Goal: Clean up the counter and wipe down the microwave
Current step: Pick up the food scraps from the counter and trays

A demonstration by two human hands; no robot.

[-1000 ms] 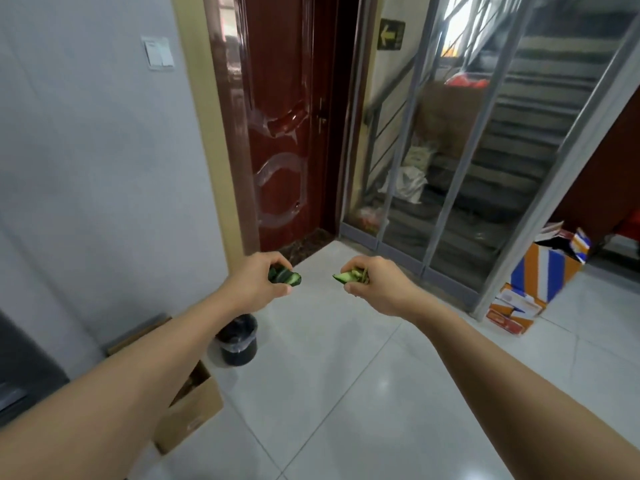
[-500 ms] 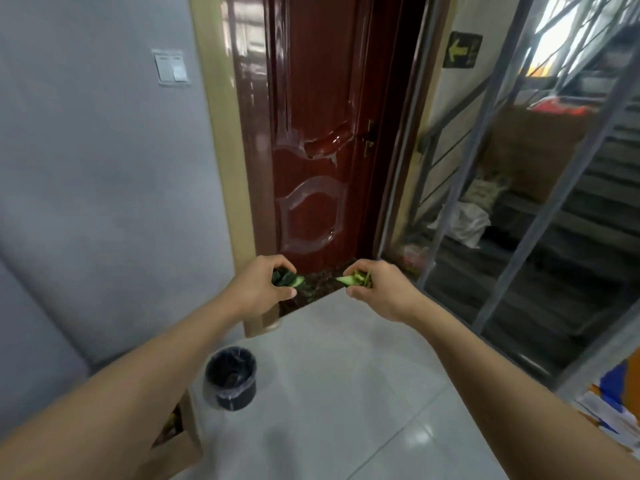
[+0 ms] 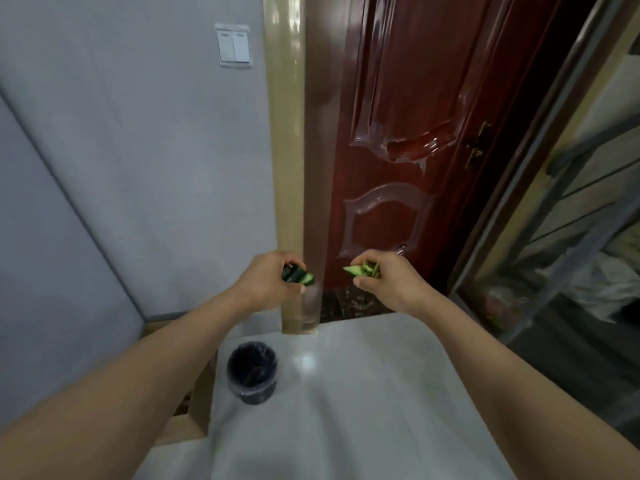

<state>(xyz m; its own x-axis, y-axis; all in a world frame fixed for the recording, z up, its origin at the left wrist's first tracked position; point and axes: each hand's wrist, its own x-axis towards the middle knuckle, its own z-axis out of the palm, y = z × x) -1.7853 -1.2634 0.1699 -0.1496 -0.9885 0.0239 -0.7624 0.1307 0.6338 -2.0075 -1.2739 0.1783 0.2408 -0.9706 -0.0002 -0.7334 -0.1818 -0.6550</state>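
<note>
Green vegetable scraps fill both hands: the left hand (image 3: 268,282) is closed around dark green pieces (image 3: 298,274) that look like cucumber ends, and the right hand (image 3: 388,280) is closed around paler green peelings (image 3: 362,270), one pointed sliver sticking out toward the left. Both hands are held out in front of the body at about the same height, near each other but not touching, with a red-brown door (image 3: 415,150) and its beige frame (image 3: 289,168) behind them. The place for these scraps is, I judge, the small black bin (image 3: 252,374) with a dark liner, which stands on the pale tiled floor (image 3: 363,393) just beside the foot of the frame. The bin lies below the hands and to the left, almost under the left forearm, so the left hand is clearly nearer to it and the right hand is further to the side. Its mouth faces straight up and is open. The counter and the microwave are not in view here. I think the next move needs both hands to come down and to the left until they are over the mouth before they open. The mouth is narrow, so scraps let go too early may fall on the floor.
</note>
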